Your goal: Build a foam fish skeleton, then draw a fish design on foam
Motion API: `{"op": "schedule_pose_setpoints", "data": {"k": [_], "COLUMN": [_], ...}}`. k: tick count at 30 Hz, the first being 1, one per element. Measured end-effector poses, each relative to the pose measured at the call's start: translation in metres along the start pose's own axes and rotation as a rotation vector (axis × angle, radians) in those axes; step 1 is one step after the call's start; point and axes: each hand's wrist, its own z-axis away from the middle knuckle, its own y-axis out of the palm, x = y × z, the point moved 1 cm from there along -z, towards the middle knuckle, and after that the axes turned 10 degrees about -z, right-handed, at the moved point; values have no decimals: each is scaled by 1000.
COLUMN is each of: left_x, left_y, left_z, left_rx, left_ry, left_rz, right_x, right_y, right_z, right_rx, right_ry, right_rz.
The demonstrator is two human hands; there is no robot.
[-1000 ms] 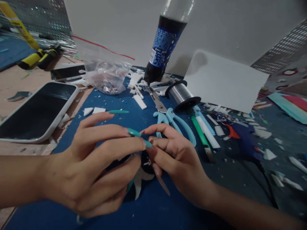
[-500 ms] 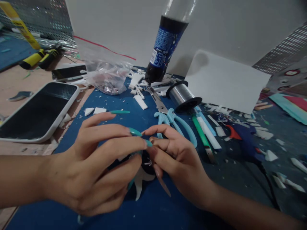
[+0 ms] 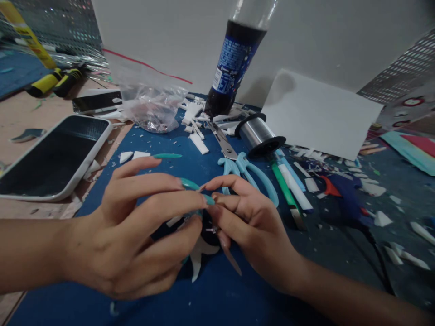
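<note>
The left hand (image 3: 136,231), with long teal nails, curls over a small black round piece with white pointed petals (image 3: 203,253), which sits low on the dark blue cutting mat (image 3: 217,299) between both hands. Its thumb and bent fingers (image 3: 170,203) close around the piece, while the index finger stretches out above, clear of it. The right hand (image 3: 253,226) meets it from the other side, its fingers pressed together at the piece's black centre, where a tiny shiny metal bit (image 3: 212,229) shows; whether they grip it I cannot tell

Just behind the hands on the worktop lie pale blue-handled scissors (image 3: 244,167), a black spool of silver wire (image 3: 258,136) and a green-handled craft knife (image 3: 287,194). A dark cola bottle (image 3: 234,63) stands further back, a clear plastic bag (image 3: 149,104) to its left, and a phone in a white case (image 3: 54,154) lies at the left edge
</note>
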Motion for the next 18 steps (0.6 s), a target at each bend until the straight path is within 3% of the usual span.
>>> {"op": "schedule_pose_setpoints", "data": {"k": [3, 18], "left_x": [0, 2], "left_y": [0, 0], "left_z": [0, 2], "left_rx": [1, 18], "left_ry": [8, 23], "left_rz": [0, -20], "right_x": [-1, -3], "right_y": [1, 2], "right_z": [0, 2], "right_rx": [17, -59], "right_ry": [40, -52], "right_rz": [-109, 9]}}
